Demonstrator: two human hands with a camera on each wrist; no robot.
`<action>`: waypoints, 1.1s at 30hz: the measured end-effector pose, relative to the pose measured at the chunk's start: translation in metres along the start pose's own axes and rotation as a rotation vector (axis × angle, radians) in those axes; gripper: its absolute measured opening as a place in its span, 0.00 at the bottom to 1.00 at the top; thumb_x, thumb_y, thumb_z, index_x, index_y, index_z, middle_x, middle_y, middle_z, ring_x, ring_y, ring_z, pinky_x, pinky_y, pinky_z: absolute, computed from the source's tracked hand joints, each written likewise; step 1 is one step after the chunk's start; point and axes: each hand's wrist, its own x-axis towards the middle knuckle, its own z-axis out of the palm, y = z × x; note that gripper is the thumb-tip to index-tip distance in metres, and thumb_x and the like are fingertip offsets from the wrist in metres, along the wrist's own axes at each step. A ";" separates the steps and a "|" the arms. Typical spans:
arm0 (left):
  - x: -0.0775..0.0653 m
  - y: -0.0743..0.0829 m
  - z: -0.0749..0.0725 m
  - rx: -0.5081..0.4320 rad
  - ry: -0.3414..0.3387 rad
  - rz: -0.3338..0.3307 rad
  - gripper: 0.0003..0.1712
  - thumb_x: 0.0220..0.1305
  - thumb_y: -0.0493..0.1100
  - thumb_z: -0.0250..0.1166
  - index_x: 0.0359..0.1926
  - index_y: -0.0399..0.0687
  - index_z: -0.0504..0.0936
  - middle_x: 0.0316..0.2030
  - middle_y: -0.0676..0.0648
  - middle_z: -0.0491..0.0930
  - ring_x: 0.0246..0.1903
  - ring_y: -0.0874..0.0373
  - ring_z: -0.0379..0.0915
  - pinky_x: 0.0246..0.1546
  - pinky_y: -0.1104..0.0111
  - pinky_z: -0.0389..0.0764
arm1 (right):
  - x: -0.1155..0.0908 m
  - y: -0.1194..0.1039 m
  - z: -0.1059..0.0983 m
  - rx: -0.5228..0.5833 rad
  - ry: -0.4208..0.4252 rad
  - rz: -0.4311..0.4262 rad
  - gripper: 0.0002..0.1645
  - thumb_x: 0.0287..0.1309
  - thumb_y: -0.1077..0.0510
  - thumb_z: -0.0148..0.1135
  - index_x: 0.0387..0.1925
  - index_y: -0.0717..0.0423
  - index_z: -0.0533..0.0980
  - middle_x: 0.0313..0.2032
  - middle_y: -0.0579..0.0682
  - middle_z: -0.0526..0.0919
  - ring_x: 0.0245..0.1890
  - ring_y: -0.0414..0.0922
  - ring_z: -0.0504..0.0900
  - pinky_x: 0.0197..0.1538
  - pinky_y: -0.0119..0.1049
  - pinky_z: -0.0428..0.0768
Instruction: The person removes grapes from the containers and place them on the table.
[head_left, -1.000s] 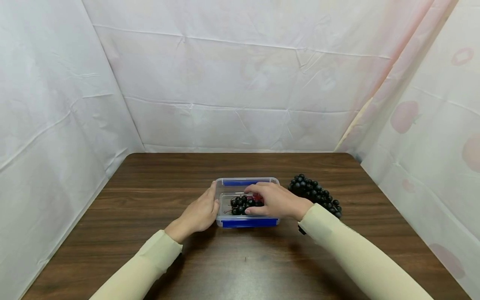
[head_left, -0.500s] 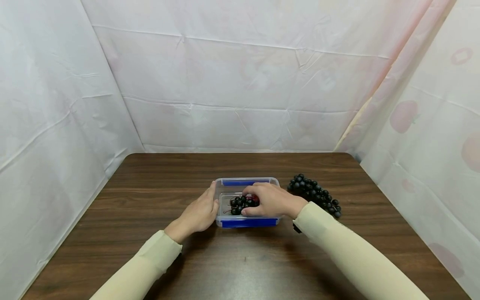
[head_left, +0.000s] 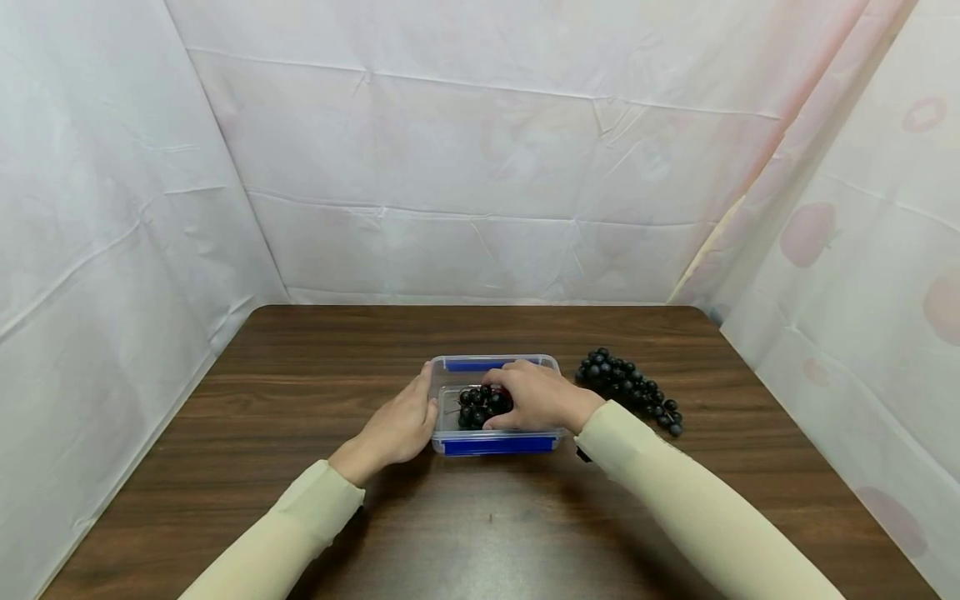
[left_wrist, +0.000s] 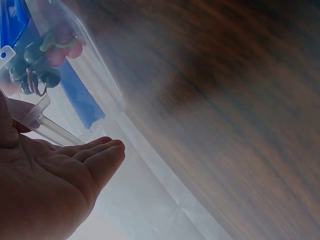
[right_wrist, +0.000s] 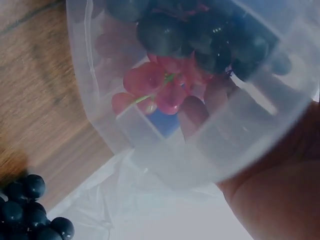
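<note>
A clear plastic food box (head_left: 498, 446) with blue side clips stands at mid-table, its top uncovered. With straight fingers, my left hand (head_left: 399, 421) rests against its left wall. My right hand (head_left: 542, 396) reaches inside from the right, thumb in front and fingers behind, around a bunch of dark grapes (head_left: 474, 408). Through the cloudy wall in the right wrist view, a bunch of red grapes (right_wrist: 150, 82) lies by the fingertips (right_wrist: 194, 116). From above, my right hand hides the red grapes. The left wrist view shows my left palm (left_wrist: 55, 180) turned to the camera.
A second bunch of dark grapes (head_left: 630, 387) lies on the wooden table (head_left: 352, 350), right of the box and beyond my right sleeve (head_left: 675, 483). White sheets (head_left: 480, 167) hang along the back and both sides of the table.
My right hand has moved slightly left inside the box and closed in on the dark grapes, which have shifted a little. The red patch has become hidden. My left hand stays still.
</note>
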 end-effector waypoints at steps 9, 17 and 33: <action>0.001 0.001 -0.001 -0.003 0.004 0.004 0.40 0.81 0.48 0.42 0.81 0.36 0.36 0.78 0.33 0.50 0.76 0.42 0.53 0.73 0.49 0.61 | 0.008 -0.004 0.001 -0.075 -0.001 -0.014 0.40 0.57 0.38 0.74 0.68 0.43 0.75 0.55 0.47 0.82 0.53 0.46 0.80 0.49 0.44 0.84; 0.000 0.000 -0.001 -0.013 0.008 0.008 0.40 0.81 0.48 0.42 0.81 0.36 0.36 0.78 0.33 0.50 0.76 0.42 0.54 0.73 0.48 0.61 | 0.010 -0.008 0.004 -0.161 0.018 -0.042 0.42 0.54 0.41 0.78 0.68 0.45 0.74 0.55 0.50 0.83 0.54 0.49 0.80 0.50 0.46 0.85; 0.000 -0.001 -0.001 -0.015 0.007 0.005 0.40 0.81 0.48 0.42 0.81 0.37 0.36 0.78 0.33 0.50 0.76 0.42 0.53 0.74 0.49 0.61 | 0.011 -0.005 0.012 -0.141 0.135 -0.113 0.31 0.52 0.54 0.77 0.59 0.45 0.79 0.44 0.43 0.88 0.32 0.37 0.82 0.40 0.39 0.85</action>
